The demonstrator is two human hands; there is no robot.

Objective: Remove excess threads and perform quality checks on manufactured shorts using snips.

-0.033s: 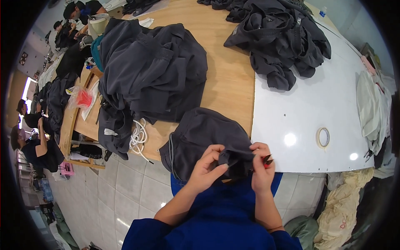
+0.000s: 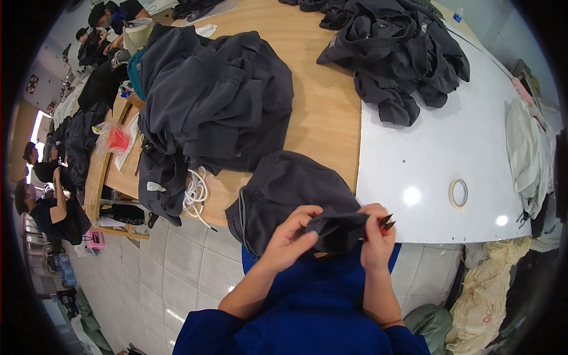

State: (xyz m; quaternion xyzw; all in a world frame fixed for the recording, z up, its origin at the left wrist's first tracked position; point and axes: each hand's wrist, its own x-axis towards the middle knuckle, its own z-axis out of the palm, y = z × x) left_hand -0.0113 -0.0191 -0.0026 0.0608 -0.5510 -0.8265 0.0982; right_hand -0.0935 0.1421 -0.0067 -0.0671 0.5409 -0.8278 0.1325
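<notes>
A dark grey garment with an elastic waistband and grey drawcord lies at the table's front edge. My left hand pinches the near edge of an opening in it, thumb on top. At the other side of that opening, my right hand is closed on the cloth. It also holds small snips, red at the handle, whose dark pointed blades stick out to the right. The opening's cloth is stretched between both hands. Some of my right fingers are hidden behind it.
Dark grey garments form a large pile on the left and another pile far right. A white cord coil sits at the wooden table's edge. A tape roll lies on the white board. People work at far left.
My right hand has shifted slightly to the right with the snips. The garment's opening is now pulled straighter and wider between my hands.
</notes>
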